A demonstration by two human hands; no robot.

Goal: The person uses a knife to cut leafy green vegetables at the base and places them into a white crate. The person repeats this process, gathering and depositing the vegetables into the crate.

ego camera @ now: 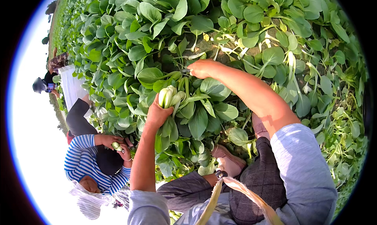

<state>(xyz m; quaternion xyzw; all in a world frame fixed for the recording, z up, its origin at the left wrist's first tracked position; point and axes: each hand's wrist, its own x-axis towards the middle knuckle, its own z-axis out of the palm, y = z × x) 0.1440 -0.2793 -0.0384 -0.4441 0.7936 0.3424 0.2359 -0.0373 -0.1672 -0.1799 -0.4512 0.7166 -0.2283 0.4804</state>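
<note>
In my left hand (159, 111) is a bunch of bok choy (168, 97), its pale stem bases up and its leaves hanging below my fingers. My right hand (203, 68) reaches low among the standing bok choy plants (150, 76), beyond and to the right of the bunch. Its fingers are closed on a small metal tool (185, 71), seemingly a knife, whose blade lies near the plant bases. Leaves partly hide the tool's tip.
A co-worker in a striped top (82, 157) crouches at the left, holding a green vegetable. More people are farther off, beside a pale plastic sheet (72, 85). Cut stems and loose leaves (235, 49) lie on the soil beyond my right arm. Dense plants rise ahead.
</note>
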